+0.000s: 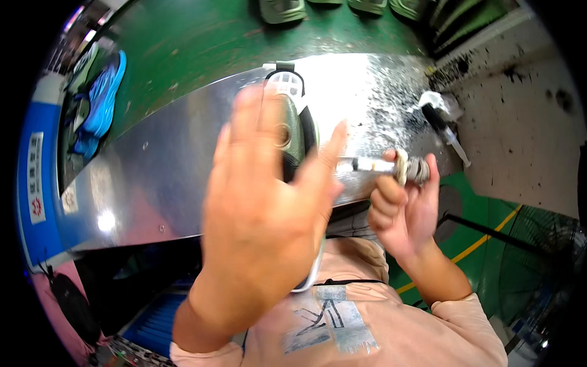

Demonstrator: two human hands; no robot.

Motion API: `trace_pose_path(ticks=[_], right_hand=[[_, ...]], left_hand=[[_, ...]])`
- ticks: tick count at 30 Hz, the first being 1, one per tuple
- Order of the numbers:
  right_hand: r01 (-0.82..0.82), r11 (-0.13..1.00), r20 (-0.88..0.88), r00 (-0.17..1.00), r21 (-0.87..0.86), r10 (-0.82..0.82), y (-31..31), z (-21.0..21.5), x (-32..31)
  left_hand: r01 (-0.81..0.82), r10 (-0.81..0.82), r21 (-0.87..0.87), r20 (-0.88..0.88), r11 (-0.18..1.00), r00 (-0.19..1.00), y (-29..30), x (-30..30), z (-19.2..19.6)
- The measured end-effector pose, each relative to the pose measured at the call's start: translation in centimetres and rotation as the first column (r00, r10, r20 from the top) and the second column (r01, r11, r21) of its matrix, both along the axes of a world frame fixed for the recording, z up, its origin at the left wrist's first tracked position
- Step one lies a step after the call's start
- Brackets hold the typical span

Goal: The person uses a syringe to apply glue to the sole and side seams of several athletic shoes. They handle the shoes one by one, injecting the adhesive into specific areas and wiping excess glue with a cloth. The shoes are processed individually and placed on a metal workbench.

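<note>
At the far left we have a bright blue upright panel bearing a white label, and beside it a vivid blue sports shoe. A smooth silvery metal tabletop runs rightward from there above a green floor.

Our left hand, blurred, is spread wide with its back toward us, fingers straight and nearly together, thumb stretched out to the right; we make out nothing in its grip. It covers part of a dark green shoe with black trim and a white mesh-like piece, which is over the tabletop near its middle. We cannot tell whether hand and shoe touch. Several pale green shoes line up along the top.

Farther right, our right hand has its fingers curled round the rear of a slim clear syringe with a dark band, near an off-white ring and a grey coiled end. The syringe lies roughly level, its front toward our left thumb and the green shoe.

Beyond it, a second syringe, black and clear, slants beside a crumpled white wad, next to a black-stained, off-white panel. At the lower right stands a dark wire-caged fan.
</note>
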State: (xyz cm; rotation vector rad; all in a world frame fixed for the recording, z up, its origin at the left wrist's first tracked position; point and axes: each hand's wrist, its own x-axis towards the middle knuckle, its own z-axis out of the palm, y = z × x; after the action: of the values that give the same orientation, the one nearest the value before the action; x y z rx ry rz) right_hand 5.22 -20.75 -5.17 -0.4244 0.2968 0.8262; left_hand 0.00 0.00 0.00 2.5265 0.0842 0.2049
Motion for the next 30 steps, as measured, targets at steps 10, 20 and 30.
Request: trace_pose_path(ticks=[10,20,30], right_hand=[[-0.757,0.630,0.183,0.604,-0.174,0.776,16.4,4.1,4.9],[-0.614,0.504,0.358,0.354,-0.608,0.864,13.8,8.4,3.3],[-0.636,0.452,0.258,0.378,-0.625,0.889,9.1,9.3,4.0]], left_hand=[[0.119,-0.244,0.335,0.362,0.935,0.900,11.7,-8.9,-0.7],[-0.146,-0.028,0.456,0.354,0.878,0.935,8.7,-14.7,-4.3],[-0.200,-0.001,0.468,0.395,0.861,0.919,8.1,-15.6,-5.5]])
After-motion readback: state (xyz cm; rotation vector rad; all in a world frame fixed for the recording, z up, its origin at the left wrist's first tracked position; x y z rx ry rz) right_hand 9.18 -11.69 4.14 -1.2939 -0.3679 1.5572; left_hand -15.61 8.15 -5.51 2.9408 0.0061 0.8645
